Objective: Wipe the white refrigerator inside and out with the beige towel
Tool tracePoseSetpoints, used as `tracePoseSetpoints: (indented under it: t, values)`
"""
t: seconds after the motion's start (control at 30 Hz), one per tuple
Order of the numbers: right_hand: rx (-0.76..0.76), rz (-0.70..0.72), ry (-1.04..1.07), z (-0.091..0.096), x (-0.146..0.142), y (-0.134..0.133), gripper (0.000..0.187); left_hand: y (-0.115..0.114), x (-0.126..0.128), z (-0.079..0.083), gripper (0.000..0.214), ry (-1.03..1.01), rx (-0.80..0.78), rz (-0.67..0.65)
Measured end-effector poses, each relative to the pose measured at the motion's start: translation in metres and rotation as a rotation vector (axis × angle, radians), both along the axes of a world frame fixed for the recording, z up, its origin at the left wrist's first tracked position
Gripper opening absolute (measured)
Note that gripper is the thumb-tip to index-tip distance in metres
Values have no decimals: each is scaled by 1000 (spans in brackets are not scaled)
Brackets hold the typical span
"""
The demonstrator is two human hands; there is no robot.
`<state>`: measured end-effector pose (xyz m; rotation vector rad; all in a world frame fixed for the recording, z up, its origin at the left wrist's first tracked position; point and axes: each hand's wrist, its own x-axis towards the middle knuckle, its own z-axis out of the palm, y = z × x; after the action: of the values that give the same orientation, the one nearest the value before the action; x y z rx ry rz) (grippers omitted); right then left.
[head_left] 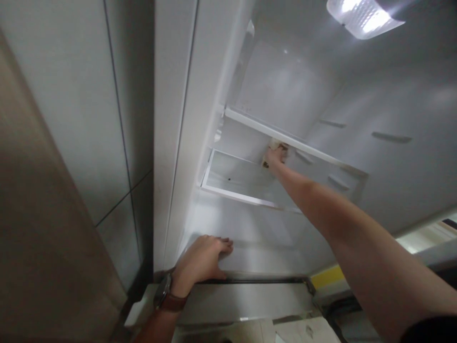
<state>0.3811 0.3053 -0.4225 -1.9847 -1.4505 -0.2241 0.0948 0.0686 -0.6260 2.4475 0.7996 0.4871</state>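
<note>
My right hand (277,155) reaches deep into a refrigerator, between the upper shelf (260,126) and the lower glass shelf (235,178). Its fingers are closed on a crumpled pale cloth (274,143) with dark brown patches, held near the back wall. Part of the cloth is hidden behind the hand. My left hand (205,257) wears a watch (163,291) at the wrist. It rests on the white refrigerator floor (250,257) at the front left, fingers stretched and holding nothing. A small dark speck (229,179) shows on the lower shelf.
A lit lamp (367,18) is at the top right of the refrigerator. Shelf ledges (391,137) stick out of the right wall. A tiled wall (71,95) stands close on the left. Below the front edge is a pale ledge (250,300), with a yellow strip (326,277) at right.
</note>
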Motion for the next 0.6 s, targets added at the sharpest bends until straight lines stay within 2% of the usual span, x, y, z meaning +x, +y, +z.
tracePoseSetpoints:
  t: [0.07, 0.1, 0.2, 0.27, 0.37, 0.47, 0.6]
  values:
    - [-31, 19, -68, -13, -31, 5, 65, 0, 0, 0, 52, -1, -5, 4]
    - [-59, 76, -126, -20, -45, 5, 67, 0, -1, 0, 52, -1, -5, 6]
    - [-182, 344, -310, -36, -77, 2, 69, 0, -1, 0, 54, -1, -7, 6]
    - [-284, 485, -419, -38, -88, -2, 65, 0, -1, -1, 56, -1, -10, 6]
    - [-397, 612, -502, -30, -87, -8, 56, 1, -1, -1, 55, 1, -3, 11]
    - [-440, 692, -500, -16, -74, -19, 49, 1, -1, 0, 55, 10, 14, 11]
    - [-469, 734, -502, -3, -65, -52, 45, 1, 0, 0, 53, 14, 23, 1]
